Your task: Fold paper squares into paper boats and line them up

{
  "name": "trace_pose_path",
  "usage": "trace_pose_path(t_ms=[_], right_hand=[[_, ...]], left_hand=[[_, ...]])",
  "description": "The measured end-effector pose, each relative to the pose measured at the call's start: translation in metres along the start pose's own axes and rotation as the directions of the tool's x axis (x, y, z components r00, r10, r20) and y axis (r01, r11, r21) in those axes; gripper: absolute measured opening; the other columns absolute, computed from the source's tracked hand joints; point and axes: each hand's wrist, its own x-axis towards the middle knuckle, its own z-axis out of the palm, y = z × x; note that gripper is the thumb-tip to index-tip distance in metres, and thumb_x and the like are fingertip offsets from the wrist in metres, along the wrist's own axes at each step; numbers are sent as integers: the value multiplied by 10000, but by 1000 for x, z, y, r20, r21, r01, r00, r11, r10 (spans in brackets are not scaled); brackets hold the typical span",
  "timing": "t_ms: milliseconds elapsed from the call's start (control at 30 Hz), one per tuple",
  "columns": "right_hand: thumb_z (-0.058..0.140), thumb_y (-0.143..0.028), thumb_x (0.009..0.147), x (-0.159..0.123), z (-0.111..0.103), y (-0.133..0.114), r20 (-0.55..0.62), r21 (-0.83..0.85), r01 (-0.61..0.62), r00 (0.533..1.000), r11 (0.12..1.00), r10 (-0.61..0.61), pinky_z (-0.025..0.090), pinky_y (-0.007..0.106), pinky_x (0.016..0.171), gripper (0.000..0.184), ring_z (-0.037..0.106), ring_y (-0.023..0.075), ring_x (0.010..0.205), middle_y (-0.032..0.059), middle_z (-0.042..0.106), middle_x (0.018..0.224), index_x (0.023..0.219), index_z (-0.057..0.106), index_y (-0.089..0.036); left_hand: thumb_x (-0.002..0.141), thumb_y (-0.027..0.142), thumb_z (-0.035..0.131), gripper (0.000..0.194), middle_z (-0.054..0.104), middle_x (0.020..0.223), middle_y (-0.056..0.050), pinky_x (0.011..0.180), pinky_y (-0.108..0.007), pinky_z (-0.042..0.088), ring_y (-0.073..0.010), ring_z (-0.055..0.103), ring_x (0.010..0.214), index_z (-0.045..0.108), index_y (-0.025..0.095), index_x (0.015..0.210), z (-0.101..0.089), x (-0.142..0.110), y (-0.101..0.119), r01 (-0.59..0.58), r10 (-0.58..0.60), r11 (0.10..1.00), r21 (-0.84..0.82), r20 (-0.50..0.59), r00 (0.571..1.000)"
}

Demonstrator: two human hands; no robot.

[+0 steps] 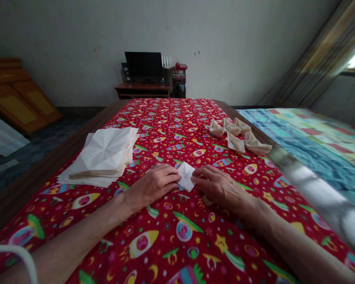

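A small white paper (pixel 186 176), folded into a diamond, lies on the red patterned tablecloth (pixel 171 252) between my two hands. My left hand (pixel 161 180) rests at its left corner, fingers together and pressed on the paper edge. On the opposite corner, my right hand (pixel 214 182) has its fingertips curled and gripping the paper. Faint greenish print shows on the paper's face. To the left is a pile of creased white paper sheets (pixel 106 148). Several folded paper boats (pixel 236 142) stand at the right, beyond my right hand.
Along the right runs a bed with a blue patchwork cover (pixel 272 130). At the far end, a monitor (pixel 144 65) with speakers sits on a small desk (pixel 142 90), beside a red telephone (pixel 180 67). A wooden cabinet (pixel 20 98) stands at left. A white curved tube (pixel 20 252) shows lower left.
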Motion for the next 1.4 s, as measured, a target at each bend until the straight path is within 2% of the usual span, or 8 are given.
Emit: trace_pose_path(t_ms=[200,333,433,533,667,967,1233,1400], right_hand=[[553,-99,819,-4,3,5,8,31,-3,1000,1000,2,471,328,784,279,549,211,956,93,601,1092,1070,615,-201],[552,-145,840,-3,6,10,-36,112,-16,999,994,20,488,319,783,289,570,199,940,95,609,1087,1113,613,-215],[493,-219,904,0,12,14,-92,246,-64,992,967,89,486,284,742,206,593,169,885,82,634,1016,1031,655,-216],[495,-281,911,6,18,18,-116,386,-220,952,896,284,461,257,662,211,598,147,764,59,653,873,855,675,-187],[524,-309,887,13,23,17,-79,378,-402,884,834,461,388,244,581,212,547,130,634,19,623,714,763,643,-185],[436,-268,925,18,23,5,-126,-7,-403,908,915,399,267,267,552,239,423,134,566,13,512,667,710,505,-190],[359,-271,959,11,26,-2,-228,48,-369,901,928,370,370,273,685,217,509,163,720,57,564,788,809,499,-202],[374,-292,954,8,29,6,-175,112,-377,903,919,392,356,272,607,241,491,154,640,30,534,715,753,483,-213]], left_hand=[[956,219,421,209,642,912,-64,801,-334,432,-186,579,873,620,153,957,-7,6,6,-114,103,971,209,64,993],[956,174,388,230,642,884,-68,798,-332,440,-186,581,858,612,149,912,-2,7,5,-106,101,972,209,36,994],[939,175,423,194,632,873,-61,811,-309,456,-177,576,868,601,144,868,8,6,2,16,-11,997,79,-64,998],[908,158,465,141,605,869,-45,789,-274,466,-160,565,860,585,155,834,19,7,1,168,-182,981,-98,-160,970],[890,182,500,126,562,855,-26,753,-269,463,-151,554,825,572,166,788,24,8,4,300,-331,936,-183,-171,928],[869,250,564,126,528,834,-11,708,-265,449,-145,541,787,570,170,773,24,7,-3,307,-342,923,-231,-135,930],[849,242,605,91,528,898,-18,757,-279,454,-158,545,839,553,172,823,24,5,-10,248,-277,937,-246,-87,957],[878,180,553,102,526,852,-16,748,-273,457,-159,544,825,534,172,777,24,7,-7,272,-299,941,-200,-118,947]])
